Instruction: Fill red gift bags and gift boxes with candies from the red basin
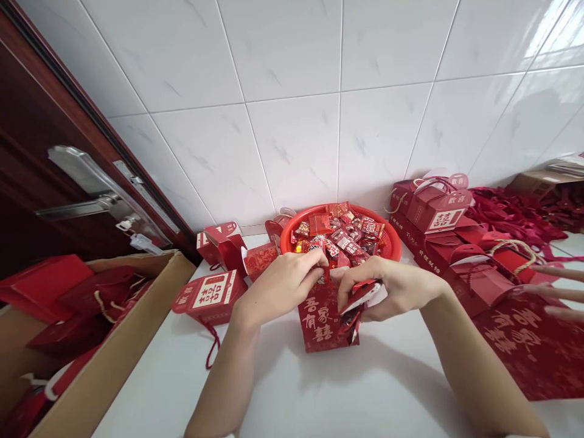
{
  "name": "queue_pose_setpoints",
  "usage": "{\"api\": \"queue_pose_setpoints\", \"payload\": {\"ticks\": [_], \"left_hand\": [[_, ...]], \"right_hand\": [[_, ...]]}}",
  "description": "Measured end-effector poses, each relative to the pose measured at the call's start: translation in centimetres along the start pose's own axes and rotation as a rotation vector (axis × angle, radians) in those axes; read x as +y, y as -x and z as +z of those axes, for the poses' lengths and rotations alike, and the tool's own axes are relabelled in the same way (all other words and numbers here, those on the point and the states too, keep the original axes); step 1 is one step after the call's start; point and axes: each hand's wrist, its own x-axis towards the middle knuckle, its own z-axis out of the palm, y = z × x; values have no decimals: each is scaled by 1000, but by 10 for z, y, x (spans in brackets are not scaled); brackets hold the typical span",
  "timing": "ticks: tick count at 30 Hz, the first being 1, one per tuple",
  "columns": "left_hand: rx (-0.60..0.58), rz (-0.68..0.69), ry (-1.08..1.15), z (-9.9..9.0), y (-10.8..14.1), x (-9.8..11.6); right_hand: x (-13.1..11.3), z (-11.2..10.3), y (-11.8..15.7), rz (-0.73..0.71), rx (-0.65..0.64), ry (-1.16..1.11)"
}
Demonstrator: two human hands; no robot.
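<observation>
A red gift box (322, 334) with gold lettering stands on the white table in front of me, its side flaps loose and wrapped sweets showing inside. My right hand (392, 289) is closed round the right side of this box, at a flap with a pale inner face. At the box's upper left edge, the fingers of my left hand (287, 280) are pinched together; whatever lies between them is hidden. Just behind both hands sits a round red plastic basket (395, 243) heaped with wrapped sweets (347, 240).
Red boxes (212, 295) with cords stand left of the basket; more boxes (440, 210) are stacked right. A cardboard carton (116, 353) of boxes is beside the door (27, 182). Another person's hand (563, 295) reaches in at the right edge above a red bag (538, 347).
</observation>
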Motion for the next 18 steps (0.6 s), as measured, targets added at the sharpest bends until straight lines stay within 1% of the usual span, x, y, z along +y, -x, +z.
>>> {"api": "queue_pose_setpoints", "payload": {"ticks": [5, 8, 11, 15, 18], "left_hand": [[6, -10, -16, 1, -1, 0], [0, -15, -20, 3, -1, 1], [-14, -16, -29, 3, -1, 2], [-33, -7, -40, 3, -3, 0], [-84, 45, -27, 3, -3, -5]], "right_hand": [[0, 7, -4, -34, -125, 90], [0, 9, -3, -59, -230, 98], [-1, 9, -4, -98, -293, 86], [-4, 7, -4, -93, -317, 61], [-6, 3, -3, -34, -265, 6]]}}
